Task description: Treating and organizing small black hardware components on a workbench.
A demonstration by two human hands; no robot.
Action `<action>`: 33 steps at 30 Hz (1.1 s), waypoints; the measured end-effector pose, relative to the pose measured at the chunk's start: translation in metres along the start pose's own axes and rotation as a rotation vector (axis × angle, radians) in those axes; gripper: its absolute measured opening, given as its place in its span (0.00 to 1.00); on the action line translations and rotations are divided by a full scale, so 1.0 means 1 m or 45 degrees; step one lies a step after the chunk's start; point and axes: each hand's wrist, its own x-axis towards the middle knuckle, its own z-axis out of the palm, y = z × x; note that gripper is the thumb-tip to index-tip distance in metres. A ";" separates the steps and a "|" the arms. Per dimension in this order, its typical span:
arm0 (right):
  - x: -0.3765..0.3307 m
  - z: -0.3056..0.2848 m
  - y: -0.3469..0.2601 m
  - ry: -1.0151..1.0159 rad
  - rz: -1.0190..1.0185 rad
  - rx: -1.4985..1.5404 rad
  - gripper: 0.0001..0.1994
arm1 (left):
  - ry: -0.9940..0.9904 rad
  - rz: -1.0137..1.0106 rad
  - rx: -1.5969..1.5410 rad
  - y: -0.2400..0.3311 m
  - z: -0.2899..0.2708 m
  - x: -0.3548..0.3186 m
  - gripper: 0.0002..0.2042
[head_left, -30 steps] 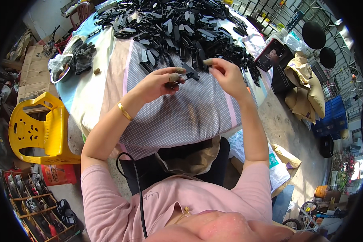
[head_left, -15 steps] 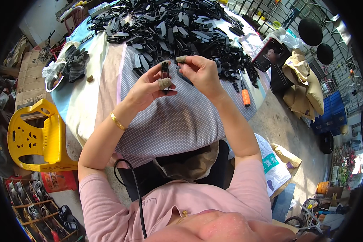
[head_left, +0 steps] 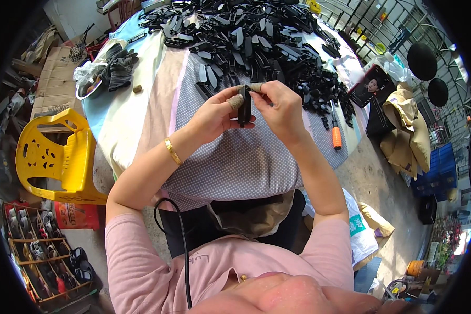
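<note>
A narrow black plastic part stands upright between the fingers of my left hand, which is closed on it. My right hand is pinched at the top end of that part, its fingertips touching it; whatever small thing they may hold is hidden. Tan wraps cover the left thumb tip and a right fingertip. Just beyond both hands, a large heap of similar black plastic parts spreads over the cloth-covered table. A screwdriver with an orange handle lies to the right of my right hand.
A bowl and dark gloves sit at the table's left, near a small brown block. Left of the table stands a yellow plastic chair. A phone leans at the right edge, with brown sacks beyond.
My right hand has come in from a small gap to touch the top of the black part. The left hand has turned the part slightly. The whole view has shifted a little.
</note>
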 end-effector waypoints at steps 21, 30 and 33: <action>-0.004 0.006 -0.017 -0.185 -0.008 0.012 0.13 | 0.079 0.140 0.008 0.001 -0.011 0.005 0.15; -0.014 -0.016 -0.001 -0.771 0.400 -0.351 0.24 | 0.209 0.719 1.857 0.011 -0.001 0.019 0.17; -0.003 -0.021 -0.005 -0.910 0.465 -0.364 0.21 | -0.014 0.876 2.120 0.010 -0.007 0.035 0.17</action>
